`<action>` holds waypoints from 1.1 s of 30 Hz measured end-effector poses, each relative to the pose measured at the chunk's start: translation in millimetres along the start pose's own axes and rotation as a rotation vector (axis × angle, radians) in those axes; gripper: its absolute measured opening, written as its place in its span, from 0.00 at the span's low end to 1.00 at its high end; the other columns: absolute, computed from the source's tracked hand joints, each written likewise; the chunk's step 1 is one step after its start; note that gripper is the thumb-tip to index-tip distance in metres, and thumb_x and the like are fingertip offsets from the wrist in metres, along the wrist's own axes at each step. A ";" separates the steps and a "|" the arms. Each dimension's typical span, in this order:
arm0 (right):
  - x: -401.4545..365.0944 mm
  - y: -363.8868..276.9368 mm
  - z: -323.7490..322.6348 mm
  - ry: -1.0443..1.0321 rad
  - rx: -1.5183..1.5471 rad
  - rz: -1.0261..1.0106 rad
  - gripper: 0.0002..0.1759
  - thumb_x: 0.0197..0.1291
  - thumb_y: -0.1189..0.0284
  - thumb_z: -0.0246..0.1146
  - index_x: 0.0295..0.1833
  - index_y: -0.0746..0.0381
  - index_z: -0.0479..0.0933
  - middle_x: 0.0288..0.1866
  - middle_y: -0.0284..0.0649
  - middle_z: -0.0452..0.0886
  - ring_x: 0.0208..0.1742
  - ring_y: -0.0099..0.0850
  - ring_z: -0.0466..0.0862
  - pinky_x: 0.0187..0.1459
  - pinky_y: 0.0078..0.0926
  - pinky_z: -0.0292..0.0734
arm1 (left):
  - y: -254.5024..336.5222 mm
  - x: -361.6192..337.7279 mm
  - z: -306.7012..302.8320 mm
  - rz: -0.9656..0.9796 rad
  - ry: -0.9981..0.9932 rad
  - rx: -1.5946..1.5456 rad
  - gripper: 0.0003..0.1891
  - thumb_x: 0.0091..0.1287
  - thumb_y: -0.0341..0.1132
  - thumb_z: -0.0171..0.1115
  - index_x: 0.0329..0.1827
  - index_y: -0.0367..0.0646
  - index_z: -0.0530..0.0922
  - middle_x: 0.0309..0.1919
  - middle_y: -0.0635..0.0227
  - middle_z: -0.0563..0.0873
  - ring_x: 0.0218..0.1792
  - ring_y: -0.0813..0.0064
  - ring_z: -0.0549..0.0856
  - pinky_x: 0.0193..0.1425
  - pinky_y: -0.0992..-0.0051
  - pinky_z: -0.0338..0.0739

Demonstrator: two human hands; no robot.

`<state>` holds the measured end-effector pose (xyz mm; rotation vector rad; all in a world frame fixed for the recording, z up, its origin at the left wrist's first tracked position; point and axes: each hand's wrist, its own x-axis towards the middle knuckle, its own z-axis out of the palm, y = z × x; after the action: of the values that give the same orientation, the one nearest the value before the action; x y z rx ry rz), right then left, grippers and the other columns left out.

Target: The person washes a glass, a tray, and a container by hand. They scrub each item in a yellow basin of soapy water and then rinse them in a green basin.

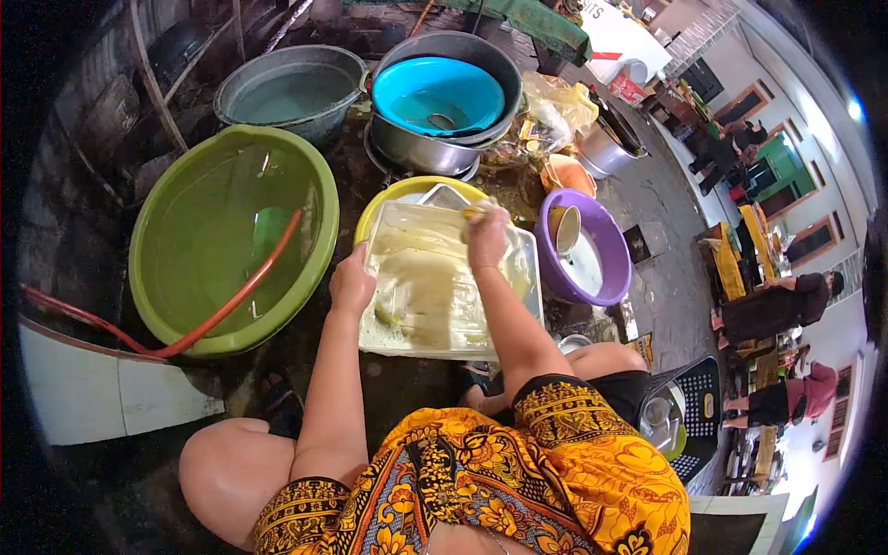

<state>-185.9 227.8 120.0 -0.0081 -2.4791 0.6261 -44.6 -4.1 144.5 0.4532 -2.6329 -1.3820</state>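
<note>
A whitish, see-through rectangular plastic tray, smeared with suds, lies tilted in front of me over a yellow basin. My left hand is closed on the tray's left edge. Toward its upper right part, my right hand presses a yellowish sponge that shows only partly past the fingers. To the right stands a purple basin with whitish, sudsy water and a metal pot in it.
At left is a big green tub of water with an orange hose over its rim. Behind stand a grey tub and a blue basin. A black crate holds dishes at right. Several people stand farther off.
</note>
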 end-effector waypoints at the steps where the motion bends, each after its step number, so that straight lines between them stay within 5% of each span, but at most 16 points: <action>1: 5.1 11.4 -6.5 0.060 0.053 0.045 0.17 0.56 0.67 0.57 0.50 0.59 0.66 0.49 0.51 0.71 0.44 0.50 0.76 0.42 0.47 0.72 | -0.3 1.0 0.2 -0.004 0.005 -0.006 0.25 0.54 0.26 0.52 0.58 0.47 0.72 0.41 0.46 0.81 0.45 0.47 0.80 0.49 0.56 0.73; 2: 3.3 21.9 -11.2 -0.017 0.040 0.139 0.20 0.56 0.66 0.57 0.51 0.62 0.65 0.50 0.54 0.70 0.49 0.52 0.73 0.49 0.46 0.68 | -1.0 0.9 1.3 -0.002 0.011 0.007 0.25 0.54 0.26 0.52 0.58 0.47 0.72 0.41 0.46 0.82 0.45 0.47 0.80 0.48 0.56 0.73; 5: -1.9 17.1 -6.4 0.210 0.027 0.095 0.27 0.54 0.67 0.59 0.56 0.67 0.61 0.53 0.57 0.67 0.56 0.55 0.67 0.56 0.46 0.63 | -3.3 3.1 3.1 -0.003 0.014 0.009 0.25 0.54 0.26 0.52 0.58 0.47 0.72 0.41 0.46 0.82 0.45 0.47 0.80 0.49 0.56 0.73; 7: -15.5 -2.0 26.6 0.283 0.017 0.257 0.33 0.52 0.70 0.61 0.60 0.72 0.56 0.54 0.59 0.65 0.60 0.55 0.61 0.63 0.46 0.56 | -1.1 1.5 4.9 -0.005 0.006 0.001 0.25 0.54 0.26 0.52 0.58 0.47 0.71 0.41 0.46 0.81 0.45 0.47 0.80 0.49 0.56 0.73; 8: -23.6 1.6 64.1 0.439 -0.289 0.042 0.35 0.50 0.73 0.63 0.61 0.72 0.56 0.52 0.57 0.66 0.57 0.52 0.64 0.64 0.42 0.56 | 2.5 0.3 2.3 -0.019 0.012 0.017 0.25 0.54 0.26 0.52 0.59 0.47 0.71 0.42 0.46 0.81 0.45 0.48 0.80 0.50 0.56 0.73; 10: -30.6 -44.8 52.3 0.072 0.496 0.124 0.30 0.52 0.75 0.61 0.60 0.65 0.58 0.52 0.49 0.67 0.52 0.48 0.69 0.59 0.37 0.62 | 4.3 -0.2 1.8 -0.031 0.014 0.041 0.25 0.54 0.26 0.52 0.59 0.47 0.71 0.43 0.46 0.81 0.46 0.48 0.80 0.50 0.56 0.73; 12: -31.1 -80.0 43.9 0.109 0.300 -0.211 0.23 0.47 0.77 0.60 0.51 0.64 0.64 0.49 0.53 0.66 0.51 0.50 0.69 0.53 0.43 0.67 | 2.4 2.0 3.8 -0.050 0.020 0.048 0.25 0.55 0.27 0.51 0.59 0.48 0.71 0.44 0.47 0.81 0.46 0.48 0.80 0.51 0.56 0.73; 15: -28.6 -99.5 21.2 -0.067 0.401 -0.196 0.18 0.50 0.75 0.58 0.48 0.62 0.65 0.48 0.53 0.68 0.49 0.51 0.72 0.46 0.46 0.72 | -5.7 6.2 9.1 -0.029 0.037 0.074 0.25 0.55 0.27 0.51 0.60 0.48 0.71 0.44 0.47 0.81 0.46 0.48 0.80 0.51 0.56 0.72; 18: -10.4 -63.5 5.8 -0.322 0.066 -0.217 0.26 0.45 0.74 0.63 0.52 0.60 0.64 0.57 0.53 0.67 0.53 0.50 0.73 0.43 0.44 0.76 | -2.1 4.8 6.4 -0.036 0.028 0.065 0.25 0.55 0.27 0.51 0.59 0.48 0.71 0.44 0.47 0.81 0.46 0.47 0.80 0.51 0.56 0.72; 21: 1.2 5.9 5.8 -0.169 -0.032 -0.210 0.19 0.51 0.72 0.60 0.49 0.58 0.66 0.42 0.48 0.71 0.37 0.50 0.78 0.33 0.48 0.74 | 10.4 -2.5 -3.6 -0.047 -0.002 0.036 0.24 0.55 0.27 0.51 0.58 0.49 0.72 0.42 0.48 0.81 0.45 0.47 0.80 0.49 0.55 0.73; 24: 10.9 26.4 -20.5 -0.043 -0.104 -0.116 0.15 0.50 0.71 0.60 0.44 0.60 0.69 0.44 0.48 0.74 0.34 0.48 0.79 0.30 0.47 0.74 | 4.7 -1.2 -0.4 -0.023 0.003 0.015 0.23 0.55 0.26 0.52 0.57 0.48 0.72 0.41 0.48 0.82 0.45 0.47 0.80 0.48 0.55 0.73; 28: 1.2 9.7 16.9 0.120 -0.038 -0.110 0.17 0.46 0.73 0.61 0.43 0.63 0.68 0.39 0.50 0.73 0.35 0.50 0.77 0.33 0.46 0.74 | 1.5 0.3 2.5 -0.009 0.019 0.021 0.23 0.55 0.26 0.52 0.57 0.48 0.72 0.41 0.47 0.82 0.45 0.46 0.80 0.48 0.56 0.73; 30: -11.7 -44.8 16.0 -0.013 0.107 -0.082 0.16 0.47 0.76 0.59 0.44 0.65 0.68 0.39 0.52 0.72 0.42 0.50 0.76 0.38 0.45 0.74 | -5.7 4.6 7.3 0.020 0.017 0.020 0.24 0.55 0.26 0.51 0.58 0.48 0.72 0.42 0.47 0.81 0.45 0.47 0.80 0.49 0.56 0.73; 32: -21.6 -75.7 43.1 0.126 0.183 -0.269 0.14 0.50 0.71 0.60 0.43 0.62 0.69 0.39 0.52 0.72 0.35 0.52 0.76 0.34 0.46 0.74 | -7.4 5.1 9.1 0.012 0.029 0.041 0.24 0.55 0.26 0.51 0.58 0.48 0.72 0.42 0.46 0.81 0.46 0.47 0.79 0.50 0.56 0.72; 33: -27.7 -92.8 42.8 -0.002 0.260 -0.271 0.18 0.49 0.72 0.60 0.47 0.61 0.68 0.41 0.52 0.72 0.36 0.52 0.76 0.34 0.47 0.74 | -7.9 4.3 8.6 0.002 0.039 0.059 0.24 0.55 0.26 0.51 0.59 0.48 0.72 0.42 0.46 0.81 0.46 0.46 0.79 0.50 0.56 0.72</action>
<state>-173.7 122.7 114.7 0.4202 -2.3264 0.8207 -49.3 -3.0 133.0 0.4790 -2.6480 -1.2852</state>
